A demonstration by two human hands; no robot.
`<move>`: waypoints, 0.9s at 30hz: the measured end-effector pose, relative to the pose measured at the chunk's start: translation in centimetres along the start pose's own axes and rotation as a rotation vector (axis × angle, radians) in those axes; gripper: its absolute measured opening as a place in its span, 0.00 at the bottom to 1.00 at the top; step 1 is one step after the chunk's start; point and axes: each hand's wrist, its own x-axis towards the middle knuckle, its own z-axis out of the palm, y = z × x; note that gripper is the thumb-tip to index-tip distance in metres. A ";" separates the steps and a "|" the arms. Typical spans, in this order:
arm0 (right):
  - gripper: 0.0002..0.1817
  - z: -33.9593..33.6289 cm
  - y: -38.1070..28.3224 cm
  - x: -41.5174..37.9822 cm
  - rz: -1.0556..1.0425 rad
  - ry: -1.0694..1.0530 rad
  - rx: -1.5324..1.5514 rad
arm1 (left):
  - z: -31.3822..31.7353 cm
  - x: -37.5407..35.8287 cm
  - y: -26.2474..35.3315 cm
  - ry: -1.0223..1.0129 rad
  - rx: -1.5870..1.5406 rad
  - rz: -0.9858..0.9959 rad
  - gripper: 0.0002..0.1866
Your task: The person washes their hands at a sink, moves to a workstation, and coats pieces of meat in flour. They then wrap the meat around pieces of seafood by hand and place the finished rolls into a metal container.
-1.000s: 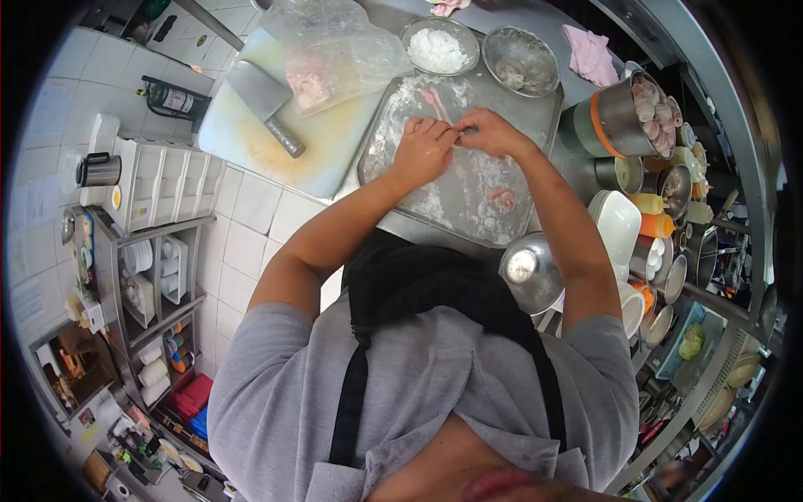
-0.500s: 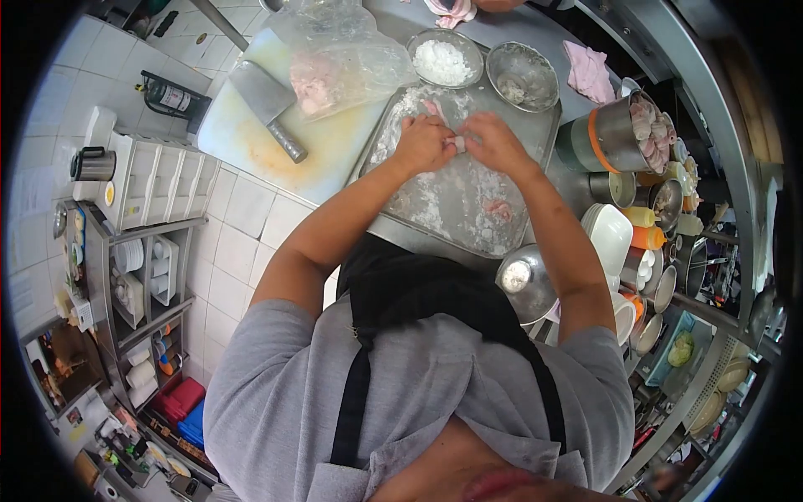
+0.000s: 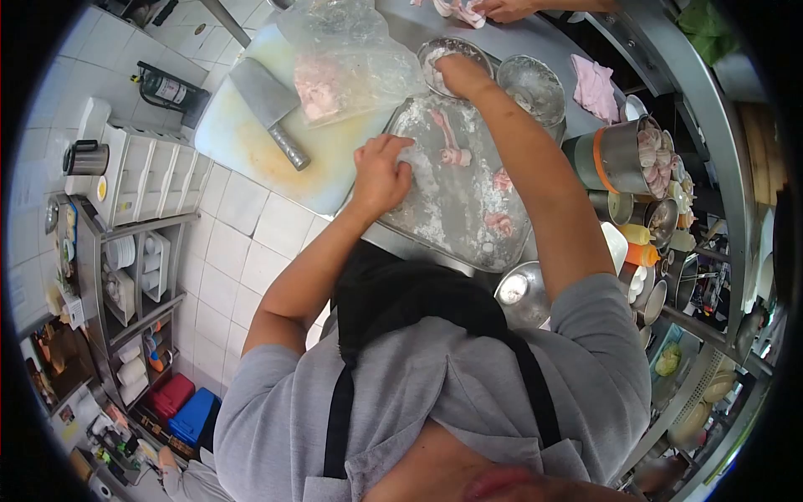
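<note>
My right hand [image 3: 460,77] reaches into a metal bowl of white powder [image 3: 428,63]; its fingertips are hidden in the bowl. Over the left edge of a floury metal tray [image 3: 410,209], my left hand [image 3: 381,174] is held open with nothing in it, index finger pointing across the tray. Between the hands on the tray lies a pale pink raw meat strip [image 3: 445,130], with a rolled-looking piece [image 3: 456,156] at its lower end. Two more pink meat pieces, one [image 3: 502,178] partly beside my right forearm and another [image 3: 499,223], lie further right.
A cleaver [image 3: 272,113] lies on the cutting board [image 3: 238,155], beside a clear plastic bag of pink meat [image 3: 318,88]. A second powdery bowl [image 3: 533,88] stands right of my hand. Another person's hand [image 3: 506,8] holds pale meat at the far side. A meat-filled pot [image 3: 615,151] stands at right.
Both hands have parted from the meat on the tray. My right hand moved up into the powder bowl; my left hand drew back to the left. Another person's hand came into view.
</note>
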 end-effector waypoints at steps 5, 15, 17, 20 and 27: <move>0.13 -4.3 0.6 -4.1 -0.124 0.158 0.215 | -2.0 -0.6 -0.6 0.060 -0.025 -0.011 0.18; 0.14 -6.3 -2.9 -21.7 -0.222 -0.261 0.392 | 0.3 0.7 1.1 0.053 -0.005 0.104 0.16; 0.16 -5.8 -1.6 -21.1 0.043 -0.065 0.417 | 1.5 1.2 1.5 -0.011 0.046 0.155 0.18; 0.15 -3.7 -1.4 -21.2 0.071 0.020 0.357 | 3.9 1.8 1.4 -0.071 0.099 0.249 0.18; 0.21 0.3 -2.6 -22.3 -0.136 0.231 0.386 | 6.4 2.3 1.2 -0.070 0.160 0.344 0.17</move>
